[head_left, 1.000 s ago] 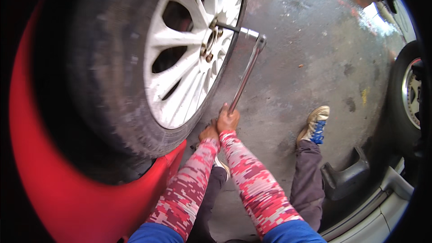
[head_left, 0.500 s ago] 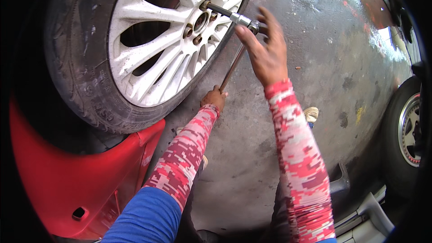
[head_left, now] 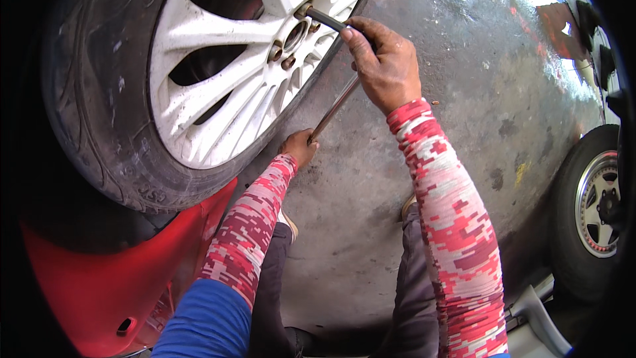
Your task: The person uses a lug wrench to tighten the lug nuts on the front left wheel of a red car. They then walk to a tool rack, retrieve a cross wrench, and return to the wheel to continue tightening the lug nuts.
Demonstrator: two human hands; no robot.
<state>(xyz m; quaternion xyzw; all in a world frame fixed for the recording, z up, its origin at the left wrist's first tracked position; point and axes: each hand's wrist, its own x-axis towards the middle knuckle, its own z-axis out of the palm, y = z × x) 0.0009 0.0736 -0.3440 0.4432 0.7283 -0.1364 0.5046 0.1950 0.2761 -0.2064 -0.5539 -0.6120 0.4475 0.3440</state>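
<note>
My left hand (head_left: 299,148) is closed around the lower end of a long socket wrench (head_left: 336,106). The fingers of my right hand (head_left: 389,63) wrap over the wrench's head and hide it. From there a dark extension (head_left: 326,20) runs to a lug nut (head_left: 304,10) near the hub of a white alloy wheel (head_left: 255,30). Around the hub sit several other bronze-coloured lug nuts (head_left: 288,62). A worn black tyre (head_left: 126,119) surrounds the wheel, close to my left hand.
At the lower left, red car bodywork (head_left: 86,278) lies below the tyre. Stained grey concrete floor (head_left: 477,132) stretches to my right. Another wheel with a black tyre (head_left: 566,205) stands at the far right, above a grey part (head_left: 538,315). My legs are below.
My right hand has closed over the wrench head, where its fingers were spread before. My left hand still grips the handle and appears slightly lower and further left.
</note>
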